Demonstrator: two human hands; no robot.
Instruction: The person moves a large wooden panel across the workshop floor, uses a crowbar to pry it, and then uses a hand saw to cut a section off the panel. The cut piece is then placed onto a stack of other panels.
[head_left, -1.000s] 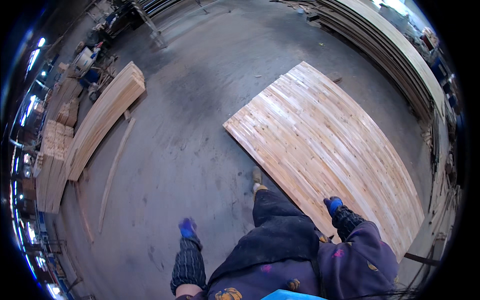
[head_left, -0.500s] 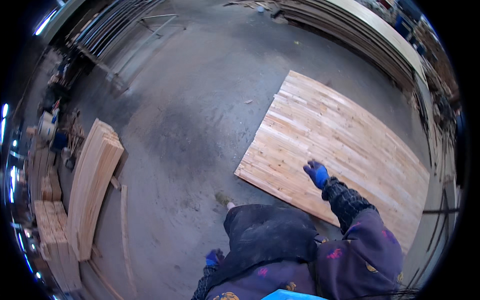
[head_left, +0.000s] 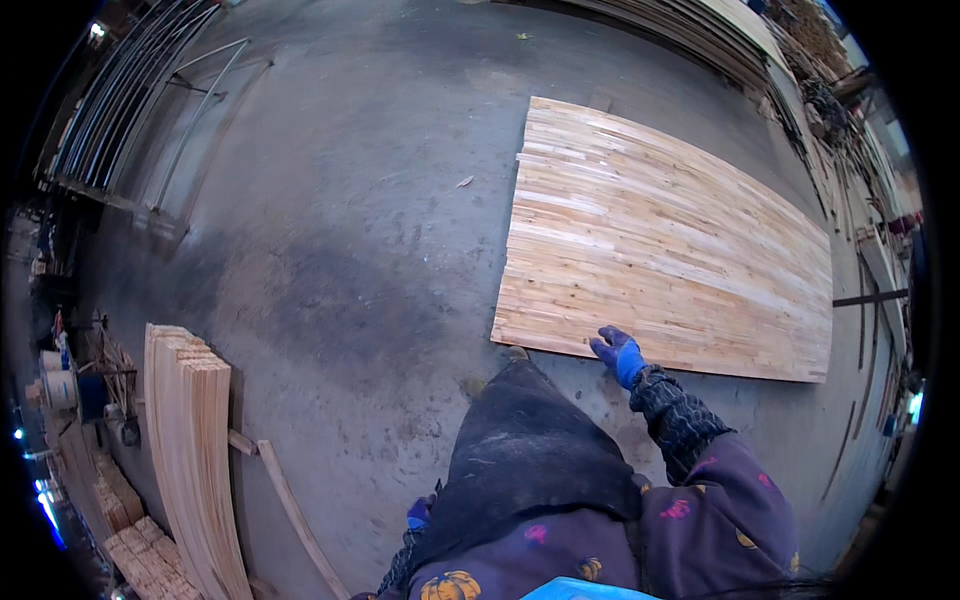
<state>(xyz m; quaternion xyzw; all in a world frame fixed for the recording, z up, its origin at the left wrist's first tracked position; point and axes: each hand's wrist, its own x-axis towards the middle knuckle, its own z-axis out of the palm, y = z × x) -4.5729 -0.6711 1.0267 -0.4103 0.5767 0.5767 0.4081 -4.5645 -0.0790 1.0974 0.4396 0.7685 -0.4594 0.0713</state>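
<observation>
On the grey concrete floor [head_left: 330,260], the blue-gloved left hand [head_left: 420,514] hangs low, its fingers' state hidden; the blue-gloved right hand [head_left: 618,355], fingers loosely spread, reaches the near edge of the large pale finger-jointed wooden panel [head_left: 660,240]. Lifted one-handed, it could slip or pinch fingers.

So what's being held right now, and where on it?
Nothing clearly held: right hand reaches the wooden panel at its near edge; left hand hangs beside the body.

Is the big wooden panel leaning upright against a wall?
No, the wooden panel lies flat on the concrete floor, with the right hand at its near edge.
</observation>
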